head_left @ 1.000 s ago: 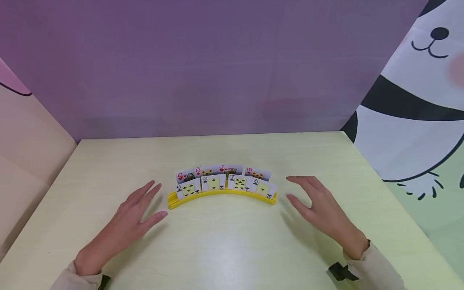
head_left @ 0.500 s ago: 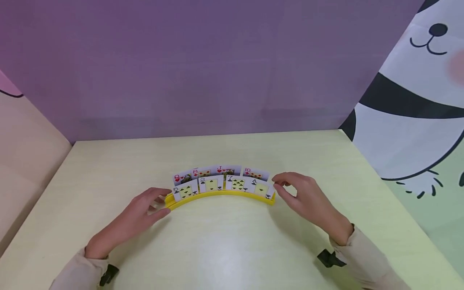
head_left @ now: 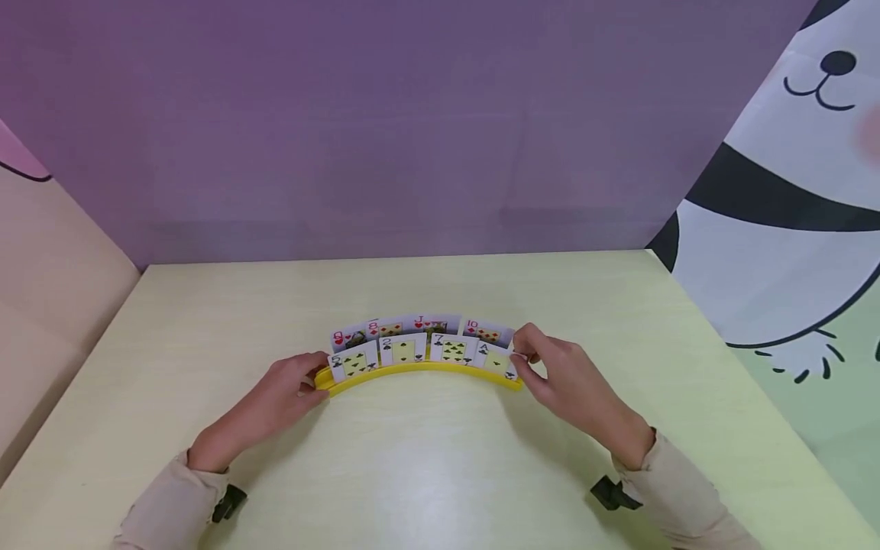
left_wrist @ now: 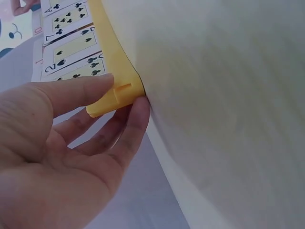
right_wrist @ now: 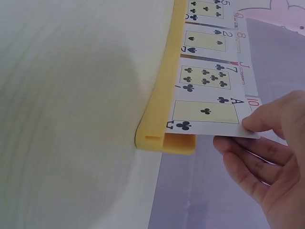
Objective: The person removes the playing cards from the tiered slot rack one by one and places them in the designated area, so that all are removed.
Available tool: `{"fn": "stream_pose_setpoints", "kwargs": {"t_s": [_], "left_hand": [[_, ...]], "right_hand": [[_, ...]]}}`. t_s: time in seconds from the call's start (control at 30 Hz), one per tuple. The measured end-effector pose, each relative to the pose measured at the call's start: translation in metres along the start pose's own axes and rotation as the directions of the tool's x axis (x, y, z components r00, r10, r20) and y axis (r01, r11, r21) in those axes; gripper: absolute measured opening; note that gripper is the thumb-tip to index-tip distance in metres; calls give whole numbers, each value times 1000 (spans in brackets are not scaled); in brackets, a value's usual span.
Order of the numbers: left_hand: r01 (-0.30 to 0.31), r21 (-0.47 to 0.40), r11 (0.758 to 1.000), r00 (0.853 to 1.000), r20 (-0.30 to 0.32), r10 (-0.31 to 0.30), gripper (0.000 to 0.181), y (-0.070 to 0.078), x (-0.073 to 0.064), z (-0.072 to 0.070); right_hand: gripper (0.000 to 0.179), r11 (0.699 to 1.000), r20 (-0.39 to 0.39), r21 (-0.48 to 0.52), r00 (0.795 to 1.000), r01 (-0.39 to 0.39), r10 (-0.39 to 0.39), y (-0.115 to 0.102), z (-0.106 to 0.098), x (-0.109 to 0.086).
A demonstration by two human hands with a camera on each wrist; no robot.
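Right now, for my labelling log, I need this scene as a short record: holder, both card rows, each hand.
Holder: curved yellow holder, on the table
Front row, left to right: 5 of clubs, 2 of spades, 7 of clubs, ace of clubs
Back row, left to right: red queen, 8, jack, 10, partly covered
Left hand: pinches the holder's left end
Right hand: pinches ace's upper right corner

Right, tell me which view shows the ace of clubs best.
The right wrist view: the ace of clubs is close and large, nearly its whole face showing. The head view shows it small; the left wrist view, only part, cropped above.
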State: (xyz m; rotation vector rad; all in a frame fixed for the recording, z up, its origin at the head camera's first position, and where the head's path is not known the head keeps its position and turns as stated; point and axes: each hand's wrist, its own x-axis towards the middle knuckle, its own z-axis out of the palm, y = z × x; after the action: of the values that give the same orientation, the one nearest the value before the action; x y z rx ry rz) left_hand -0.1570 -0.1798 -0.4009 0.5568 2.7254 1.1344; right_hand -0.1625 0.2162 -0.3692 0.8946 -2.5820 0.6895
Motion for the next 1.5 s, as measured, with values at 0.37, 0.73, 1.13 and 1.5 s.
{"fn": "stream_pose_setpoints", "kwargs": {"t_s": [0.37,0.73,1.13,1.5], "left_hand": [[29,-39,999,1000,-8,-29,33,0,-2,1],[47,-29,998,999,-7,-47,33,0,-3,1],[45,-14,999,999,8,-45,31,-1,-2,-1],[26,0,1000,1000,7,-26,31,0,-1,-1]], "right_hand": [[28,998,-10,-42,999,42,-43,6,4,-8],[20,994,-7,-72,996,83,-84,10,11,-10],[25,990,-23,-76,993,114,-117,7,5,-8],[31,991,-66,-43,989,127,-130,1,-19,-7]]}}
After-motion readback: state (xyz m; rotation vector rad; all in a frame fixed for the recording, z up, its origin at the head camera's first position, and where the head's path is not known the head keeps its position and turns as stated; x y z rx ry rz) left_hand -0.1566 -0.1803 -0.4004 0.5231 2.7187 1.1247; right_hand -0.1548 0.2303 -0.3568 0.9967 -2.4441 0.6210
